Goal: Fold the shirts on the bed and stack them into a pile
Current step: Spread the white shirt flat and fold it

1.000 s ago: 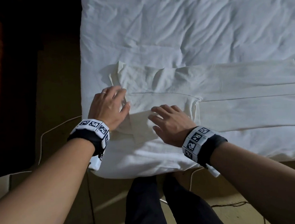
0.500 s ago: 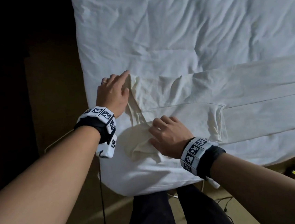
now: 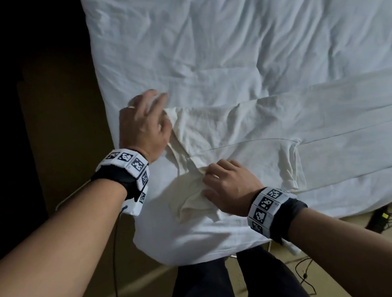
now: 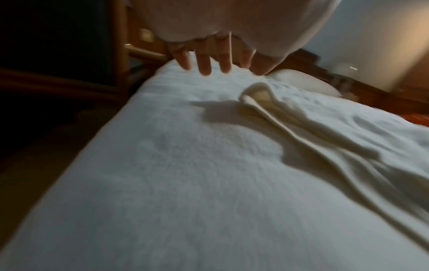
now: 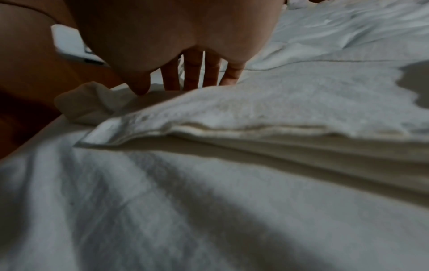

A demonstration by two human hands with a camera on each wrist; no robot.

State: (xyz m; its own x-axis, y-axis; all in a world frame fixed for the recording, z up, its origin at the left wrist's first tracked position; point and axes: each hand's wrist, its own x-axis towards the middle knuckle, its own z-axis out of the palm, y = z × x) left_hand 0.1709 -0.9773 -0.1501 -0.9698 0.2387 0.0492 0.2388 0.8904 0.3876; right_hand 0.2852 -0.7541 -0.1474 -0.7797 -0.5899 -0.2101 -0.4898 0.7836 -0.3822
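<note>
A cream shirt lies folded lengthwise on the white bed and runs off to the right. Its left end is bunched and creased near the bed's corner. My left hand hovers by the shirt's far left corner; the left wrist view shows its fingers straight and spread above the sheet, holding nothing, with the shirt's rolled edge to their right. My right hand rests on the bunched end. Its fingers point down onto the cloth behind a raised fold of the shirt.
The bed's left edge and near corner lie close to both hands, with dark floor beyond. Cables trail on the floor at the right. My legs stand at the foot. A pillow lies at the far end.
My left hand has slid away from the shirt's left end to its far corner and lifted off. The right hand stayed while the cloth beside it bunched up.
</note>
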